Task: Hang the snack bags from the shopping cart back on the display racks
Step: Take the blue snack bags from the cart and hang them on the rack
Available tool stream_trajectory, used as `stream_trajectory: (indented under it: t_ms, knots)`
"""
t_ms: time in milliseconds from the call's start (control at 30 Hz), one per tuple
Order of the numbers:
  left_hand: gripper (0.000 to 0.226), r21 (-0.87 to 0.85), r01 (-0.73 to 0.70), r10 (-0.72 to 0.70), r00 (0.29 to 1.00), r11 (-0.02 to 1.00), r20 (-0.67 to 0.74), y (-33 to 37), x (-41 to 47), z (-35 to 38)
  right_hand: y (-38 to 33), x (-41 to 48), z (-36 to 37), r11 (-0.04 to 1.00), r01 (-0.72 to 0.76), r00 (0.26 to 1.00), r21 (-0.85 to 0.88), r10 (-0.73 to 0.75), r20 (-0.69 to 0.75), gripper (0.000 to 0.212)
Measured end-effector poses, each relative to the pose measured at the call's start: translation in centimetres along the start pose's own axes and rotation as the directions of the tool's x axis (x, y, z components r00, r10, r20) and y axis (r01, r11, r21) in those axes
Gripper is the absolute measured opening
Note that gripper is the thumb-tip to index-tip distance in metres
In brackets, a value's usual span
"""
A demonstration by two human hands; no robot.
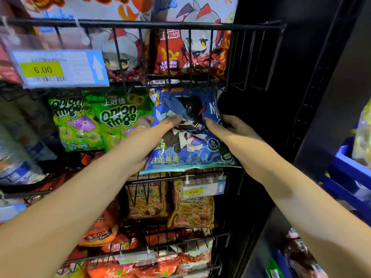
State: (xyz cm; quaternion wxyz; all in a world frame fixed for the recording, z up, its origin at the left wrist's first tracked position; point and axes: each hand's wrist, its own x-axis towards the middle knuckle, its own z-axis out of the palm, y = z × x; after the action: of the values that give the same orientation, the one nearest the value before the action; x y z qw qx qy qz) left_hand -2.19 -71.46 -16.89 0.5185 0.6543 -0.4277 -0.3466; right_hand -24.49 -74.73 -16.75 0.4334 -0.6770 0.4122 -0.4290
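Two hands engaged on a single bag. Left hand (152, 127) curled round the left edge of the blue snack bag (192, 149), thumb laid across the front. Right hand (226, 125) gripping the right edge likewise, thumb forward, fingers behind.

Bag held face-out in the right-hand bay of the display rack (140, 24), top edge tucked under the wire basket above. Just beside the green onion rings bags (118, 121); bottom seam overlapping the rail above the prawn crackers bags (192, 207).

Hanging point hidden behind the bag; engagement not confirmable.

Recommended: grip high and even, level the top edge, feed squarely onto its support, release only once weight judged carried. Likely risks: crushed contents, film snagged on wire.

Blue shopping cart (349, 169) partly in view at far right.
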Motion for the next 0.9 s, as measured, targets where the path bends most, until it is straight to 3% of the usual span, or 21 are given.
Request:
stream_trajectory:
  t_ms: [33, 167, 267, 400, 533, 667, 800, 900]
  knots:
    - [0.084, -0.050, -0.016, 0.015, 1.000, 0.999, -0.009, 0.5, -1.2, 0.7, 0.0, 0.5, 0.2, 1.000, 0.018, 1.000, -0.017, -0.019, -0.014, 0.058]
    - [0.059, -0.034, -0.174, 0.172, 0.984, 0.984, -0.045, 0.3, -0.9, 1.9, 0.5, 2.1, 0.6, 0.996, 0.023, 0.999, -0.087, -0.025, -0.030, 0.058]
    - [0.075, 0.120, -0.260, 0.272, 0.957, 0.958, -0.101, -0.9, 0.0, 2.1, 1.1, 2.6, 0.8, 0.979, 0.025, 0.999, -0.205, -0.029, -0.016, 0.061]
    - [0.090, 0.133, -0.331, 0.337, 0.941, 0.934, -0.028, -1.6, -0.3, 2.5, 2.1, 2.8, 1.0, 0.934, -0.005, 1.000, -0.358, -0.005, -0.027, 0.069]
    - [0.097, 0.306, -0.401, 0.425, 0.905, 0.863, -0.014, -2.4, -1.3, 2.6, 2.4, 2.6, 0.9, 0.813, -0.013, 1.000, -0.582, -0.003, -0.027, 0.072]
    - [0.108, 0.358, -0.367, 0.387, 0.922, 0.858, 0.016, -2.5, -0.8, 3.0, 2.0, 2.2, 0.6, 0.754, 0.015, 0.998, -0.657, -0.054, -0.039, 0.079]
    - [0.123, 0.355, -0.329, 0.338, 0.940, 0.875, 0.041, -2.8, -0.3, 3.6, 1.3, 1.8, 0.2, 0.806, 0.026, 0.999, -0.591, -0.034, -0.001, 0.080]
    - [0.122, 0.457, -0.314, 0.323, 0.944, 0.832, 0.061, -2.8, -0.9, 3.7, 1.4, 1.5, 0.4, 0.735, -0.009, 0.999, -0.678, -0.016, -0.031, 0.077]
